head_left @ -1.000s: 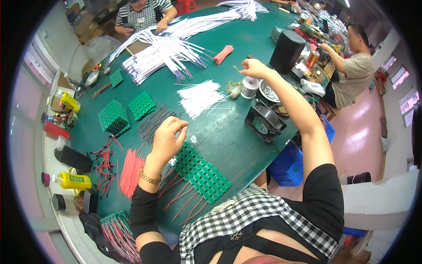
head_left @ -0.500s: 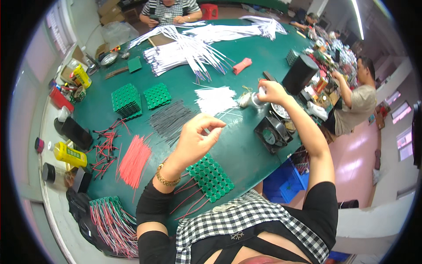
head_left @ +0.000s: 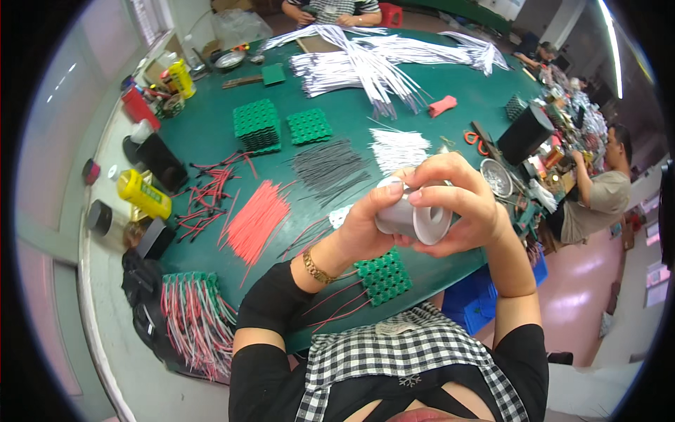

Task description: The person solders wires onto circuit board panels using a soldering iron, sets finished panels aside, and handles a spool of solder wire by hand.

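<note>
Both hands hold a grey spool (head_left: 399, 219) above the near part of the table; its pale flange with a round hole faces right. My left hand (head_left: 360, 228) is closed round its left side, the thumb on top. My right hand (head_left: 472, 200) curls over the flange from the right. Below them lies a green circuit-board panel (head_left: 383, 279) with red wires running off its left side, partly hidden by my hands. Bundles of cut red wires (head_left: 259, 221), black wires (head_left: 330, 170) and white wires (head_left: 399, 149) are spread beyond.
A stack of green panels (head_left: 256, 126) stands farther back, beside a lower stack (head_left: 309, 126). Orange-handled scissors (head_left: 472, 138), a metal bowl (head_left: 497, 177) and a black box (head_left: 526, 133) are at right. Yellow bottles (head_left: 144, 195) line the left edge. Other people sit around the table.
My right hand has come back from the far right with the spool. My left hand, empty before, has moved right and closed on it too. The whole view has shifted.
</note>
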Available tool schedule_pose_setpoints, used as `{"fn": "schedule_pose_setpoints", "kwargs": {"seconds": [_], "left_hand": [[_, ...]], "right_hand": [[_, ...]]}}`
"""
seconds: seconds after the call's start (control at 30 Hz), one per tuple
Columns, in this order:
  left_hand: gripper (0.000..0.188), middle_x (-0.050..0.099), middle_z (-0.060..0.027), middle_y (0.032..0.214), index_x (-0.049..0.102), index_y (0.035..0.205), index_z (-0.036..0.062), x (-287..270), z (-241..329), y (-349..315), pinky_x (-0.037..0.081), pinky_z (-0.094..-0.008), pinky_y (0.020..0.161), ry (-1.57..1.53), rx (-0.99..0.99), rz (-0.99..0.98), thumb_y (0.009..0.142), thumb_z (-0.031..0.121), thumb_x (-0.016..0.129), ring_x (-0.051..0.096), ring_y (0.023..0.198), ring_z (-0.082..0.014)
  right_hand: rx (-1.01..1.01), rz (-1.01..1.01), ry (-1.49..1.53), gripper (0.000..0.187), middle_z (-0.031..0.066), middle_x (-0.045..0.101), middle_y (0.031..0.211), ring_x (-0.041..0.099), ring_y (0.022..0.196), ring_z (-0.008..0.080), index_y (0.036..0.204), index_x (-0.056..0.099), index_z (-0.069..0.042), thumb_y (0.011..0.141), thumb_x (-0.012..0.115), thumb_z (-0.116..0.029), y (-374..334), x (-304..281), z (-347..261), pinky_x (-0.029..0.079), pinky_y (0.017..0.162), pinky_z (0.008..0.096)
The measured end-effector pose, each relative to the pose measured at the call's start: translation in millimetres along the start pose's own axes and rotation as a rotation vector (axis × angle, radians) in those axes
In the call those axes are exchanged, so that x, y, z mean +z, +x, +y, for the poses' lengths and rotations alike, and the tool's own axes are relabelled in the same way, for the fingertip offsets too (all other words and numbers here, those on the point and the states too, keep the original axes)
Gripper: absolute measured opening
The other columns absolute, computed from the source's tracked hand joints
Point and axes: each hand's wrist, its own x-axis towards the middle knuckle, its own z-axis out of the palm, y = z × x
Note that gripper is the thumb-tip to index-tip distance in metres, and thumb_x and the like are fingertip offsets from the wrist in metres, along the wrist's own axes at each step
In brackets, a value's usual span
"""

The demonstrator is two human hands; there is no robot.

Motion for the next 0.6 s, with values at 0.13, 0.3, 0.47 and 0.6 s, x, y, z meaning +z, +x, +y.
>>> {"fn": "schedule_pose_setpoints", "kwargs": {"seconds": [0.13,0.3,0.47,0.6], "left_hand": [[0.059,0.053,-0.0101,0.112,0.04,0.126,0.0061,16.4,21.3,-13.6,0.049,-0.0335,0.084,0.378,0.227,0.255,0.087,0.047,0.056,0.057,0.101,-0.0195],[0.062,0.051,-0.0121,0.111,0.043,0.121,0.0024,9.1,41.5,-25.4,0.043,-0.0313,0.086,0.857,0.822,0.355,0.086,0.05,0.063,0.051,0.1,-0.0179],[0.071,0.06,-0.0148,0.102,0.048,0.116,0.0004,-1.4,81.5,-31.6,0.05,-0.0347,0.064,1.736,1.336,0.087,0.077,0.056,0.069,0.059,0.083,-0.0289],[0.077,0.056,-0.0198,0.108,0.044,0.123,0.0,-8.7,70.4,-15.3,0.051,-0.0354,0.061,1.857,1.369,0.112,0.078,0.058,0.066,0.059,0.088,-0.0327]], "right_hand": [[0.198,0.364,0.059,0.056,0.0227,0.052,0.119,0.053,0.107,0.0301,0.118,0.052,0.004,0.077,0.068,-0.031,0.7,37.1,1.5,0.047,0.087,0.039],[0.294,0.466,0.439,0.055,0.0182,0.047,0.127,0.048,0.115,0.0261,0.131,0.041,0.003,0.089,0.057,-0.029,14.3,87.1,-3.9,0.039,0.097,0.0362],[0.428,0.447,0.911,0.062,0.012,0.044,0.125,0.045,0.112,0.0192,0.137,0.036,0.0,0.083,0.06,-0.021,30.2,91.2,-17.0,0.036,0.098,0.0323],[0.481,0.442,0.95,0.065,0.0118,0.046,0.121,0.047,0.109,0.0184,0.134,0.039,0.001,0.082,0.06,-0.031,24.9,82.3,-5.5,0.038,0.094,0.0318]]}}
